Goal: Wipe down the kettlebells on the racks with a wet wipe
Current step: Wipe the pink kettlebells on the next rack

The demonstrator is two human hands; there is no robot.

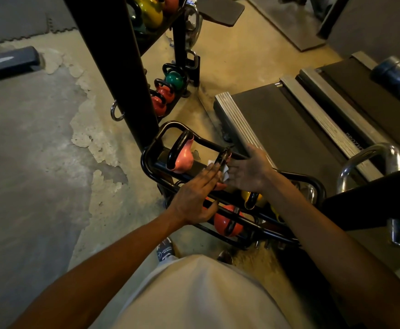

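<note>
A low black rack [150, 150] stands in front of me with kettlebells on two tiers. A pink kettlebell [182, 159] sits at the left of the top tier. Beside it, a second pink kettlebell is mostly hidden between my hands; only its black handle [225, 156] shows. My right hand [250, 170] presses a white wet wipe [225, 174] against it. My left hand [197, 195] lies flat against its near side, fingers straight. A red kettlebell [227, 223] and a yellow one [253, 198] sit on the lower tier.
A black post [123, 67] rises just left of the rack. Behind it a second rack holds green [175, 78] and red [164, 92] kettlebells, with a yellow one [151, 13] higher up. A treadmill [289, 129] and a chrome handle [370, 167] crowd the right.
</note>
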